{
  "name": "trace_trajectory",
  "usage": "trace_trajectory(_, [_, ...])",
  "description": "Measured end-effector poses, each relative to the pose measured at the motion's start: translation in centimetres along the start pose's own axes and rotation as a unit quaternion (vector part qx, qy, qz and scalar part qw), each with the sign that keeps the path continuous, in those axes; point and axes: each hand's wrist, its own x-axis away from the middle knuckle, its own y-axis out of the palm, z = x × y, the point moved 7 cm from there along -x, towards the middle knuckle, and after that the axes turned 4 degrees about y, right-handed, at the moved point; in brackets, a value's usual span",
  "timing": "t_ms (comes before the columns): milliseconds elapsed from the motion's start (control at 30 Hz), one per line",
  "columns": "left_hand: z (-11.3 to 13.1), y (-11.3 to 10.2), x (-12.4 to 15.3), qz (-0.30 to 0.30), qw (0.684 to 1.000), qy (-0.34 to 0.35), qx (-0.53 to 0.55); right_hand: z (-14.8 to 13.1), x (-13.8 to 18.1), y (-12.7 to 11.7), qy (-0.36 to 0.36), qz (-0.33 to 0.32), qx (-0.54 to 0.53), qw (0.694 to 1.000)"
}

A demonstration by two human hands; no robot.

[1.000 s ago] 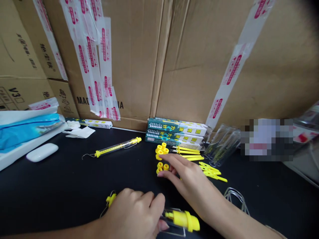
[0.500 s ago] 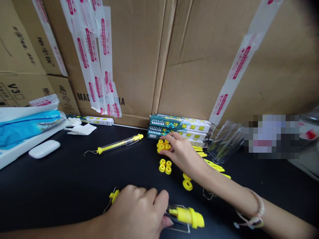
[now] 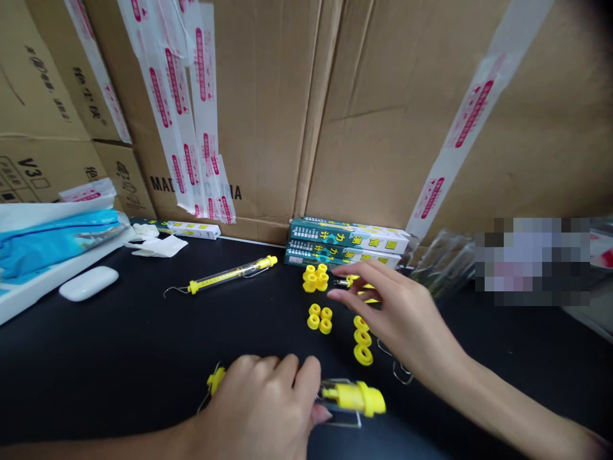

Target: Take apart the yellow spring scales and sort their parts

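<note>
My left hand [image 3: 261, 409] is closed over a clear spring-scale tube lying on the black table [image 3: 119, 358]. The tube's yellow end cap [image 3: 353, 397] and wire loop stick out to the right of my fingers. My right hand [image 3: 407, 316] hovers with fingers apart over the thin yellow sticks [image 3: 357, 281], close to a cluster of small yellow caps [image 3: 315, 278]. Three more caps [image 3: 320, 318] and a few yellow rings [image 3: 363, 338] lie just left of that hand. What lies under its palm is hidden.
A finished spring scale [image 3: 230, 275] lies further left. Stacked teal product boxes [image 3: 345, 246] stand against the taped cardboard cartons [image 3: 268, 128]. Clear tubes [image 3: 443, 265] and wire hooks [image 3: 400, 370] lie to the right. A white mouse [image 3: 89, 283] and a blue packet [image 3: 52, 239] are at the left.
My right hand reached out to the yellow cap cluster by the boxes, then drew back to the right and opened above the sticks. Yellow rings it had covered now show. My left hand stayed put.
</note>
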Motion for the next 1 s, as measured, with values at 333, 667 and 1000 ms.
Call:
trace_trajectory(333, [1.1,-1.1,1.3,0.287,0.941,0.085,-0.156,-1.7,8.9,0.2,-0.059,-0.064,-0.018,0.996])
trace_trajectory(667, [0.7,-1.8,0.7,0.258,0.940,0.166,-0.151,-1.9,8.6,-0.6,-0.004,-0.074,-0.106,0.992])
trace_trajectory(1000, [-1.6,0.0,-0.1,0.172,0.979,0.105,0.008,0.6,9.4,0.9,0.078,-0.057,-0.116,0.989])
